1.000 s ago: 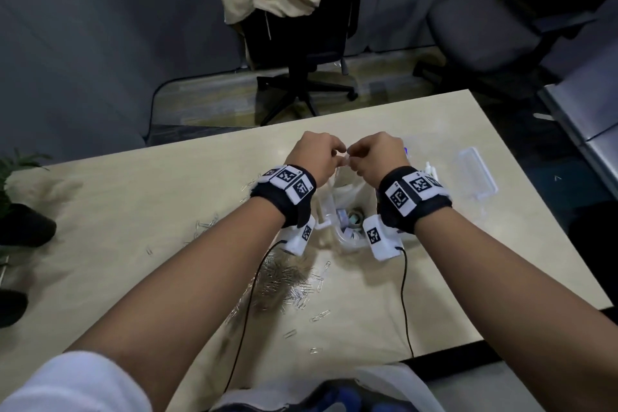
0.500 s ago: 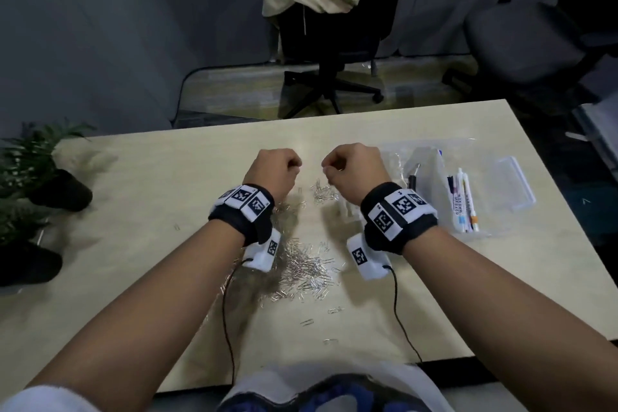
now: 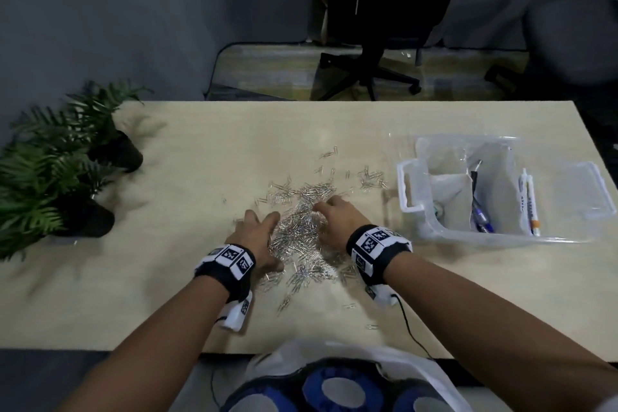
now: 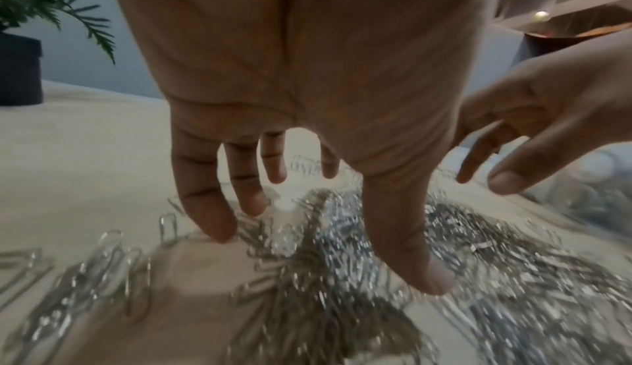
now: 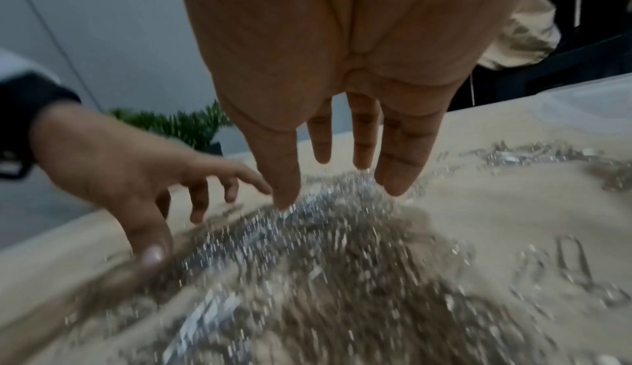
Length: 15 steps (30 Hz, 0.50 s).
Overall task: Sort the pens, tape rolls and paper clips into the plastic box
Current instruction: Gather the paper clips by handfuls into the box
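Your left hand (image 3: 259, 237) and right hand (image 3: 337, 221) flank the paper clips (image 3: 302, 231) heaped on the table (image 3: 167, 278), fingers spread, gripping nothing. The box (image 3: 406, 187) lies toward three o'clock, nearer your right hand.

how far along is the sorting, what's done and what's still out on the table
Done: pens lie in the plastic box, and something that may be a tape roll sits in another compartment. In hand: left hand and right hand, fingers spread, flank the paper clip pile, holding none. Left: nearly all the clips, pile and strays, lie on the table.
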{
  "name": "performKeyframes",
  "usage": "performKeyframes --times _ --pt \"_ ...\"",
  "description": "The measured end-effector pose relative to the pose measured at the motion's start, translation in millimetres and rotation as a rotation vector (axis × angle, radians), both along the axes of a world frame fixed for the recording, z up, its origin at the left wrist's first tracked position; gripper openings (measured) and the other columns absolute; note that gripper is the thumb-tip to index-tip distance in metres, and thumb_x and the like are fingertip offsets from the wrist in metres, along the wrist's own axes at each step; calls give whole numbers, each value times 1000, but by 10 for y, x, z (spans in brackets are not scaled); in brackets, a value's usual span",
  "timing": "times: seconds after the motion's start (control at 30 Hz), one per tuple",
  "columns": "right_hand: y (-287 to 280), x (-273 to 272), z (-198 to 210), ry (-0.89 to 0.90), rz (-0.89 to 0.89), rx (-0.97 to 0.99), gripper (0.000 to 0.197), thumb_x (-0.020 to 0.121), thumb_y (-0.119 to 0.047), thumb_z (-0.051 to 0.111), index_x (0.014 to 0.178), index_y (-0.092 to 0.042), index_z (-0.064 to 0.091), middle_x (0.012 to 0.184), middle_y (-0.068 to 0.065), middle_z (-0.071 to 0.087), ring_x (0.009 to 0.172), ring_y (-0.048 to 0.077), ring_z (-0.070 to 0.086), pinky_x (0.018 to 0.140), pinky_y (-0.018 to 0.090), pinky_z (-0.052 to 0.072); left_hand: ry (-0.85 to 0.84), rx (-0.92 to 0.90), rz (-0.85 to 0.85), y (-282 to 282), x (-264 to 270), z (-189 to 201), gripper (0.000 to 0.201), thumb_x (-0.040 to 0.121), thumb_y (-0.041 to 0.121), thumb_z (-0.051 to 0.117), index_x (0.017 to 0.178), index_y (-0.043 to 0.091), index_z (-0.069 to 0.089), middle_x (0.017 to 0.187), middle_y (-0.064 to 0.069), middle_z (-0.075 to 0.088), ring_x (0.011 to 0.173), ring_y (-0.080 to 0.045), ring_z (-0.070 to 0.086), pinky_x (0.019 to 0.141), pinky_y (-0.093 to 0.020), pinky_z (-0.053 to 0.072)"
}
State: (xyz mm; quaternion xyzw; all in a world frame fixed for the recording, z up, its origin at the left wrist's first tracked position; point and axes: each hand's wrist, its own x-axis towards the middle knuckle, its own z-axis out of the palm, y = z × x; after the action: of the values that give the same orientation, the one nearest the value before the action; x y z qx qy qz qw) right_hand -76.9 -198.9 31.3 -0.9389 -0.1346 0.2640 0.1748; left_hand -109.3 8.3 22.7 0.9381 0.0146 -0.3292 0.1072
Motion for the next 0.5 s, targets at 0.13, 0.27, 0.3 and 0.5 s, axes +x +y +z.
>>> performKeyframes --times 0.13,0.27,0.3,0.5 --pt "36 -56 -138 33 38 -90 73 76 -24 80 139 -28 42 136 13 40 122 34 45 97 48 51 -15 -36 -18 -111 -34 -112 112 55 41 93 142 40 23 128 -9 34 112 -31 51 91 -47 53" --pt "93 -94 -233 32 72 -178 71 82 -15 72 142 -31 38 132 11 38 123 33 39 92 48 53 -65 -77 -20 -197 3 -164 91 68 25 88 140 31 31 123 -10 40 102 -30 59 89 -42 53" --pt "103 -96 -259 18 67 -176 65 84 -13 70 140 -29 41 129 12 39 120 33 41 91 48 53 -85 -84 -23 -207 27 -164 81 73 22 84 138 28 36 121 -10 42 101 -30 60 88 -41 53" --pt "111 -96 -255 -7 39 -117 27 90 -12 63 117 -15 62 107 11 56 95 31 61 82 42 57 -147 -92 -78 -236 120 -171 29 90 18 64 118 15 56 108 -10 57 100 -30 59 82 -35 47"
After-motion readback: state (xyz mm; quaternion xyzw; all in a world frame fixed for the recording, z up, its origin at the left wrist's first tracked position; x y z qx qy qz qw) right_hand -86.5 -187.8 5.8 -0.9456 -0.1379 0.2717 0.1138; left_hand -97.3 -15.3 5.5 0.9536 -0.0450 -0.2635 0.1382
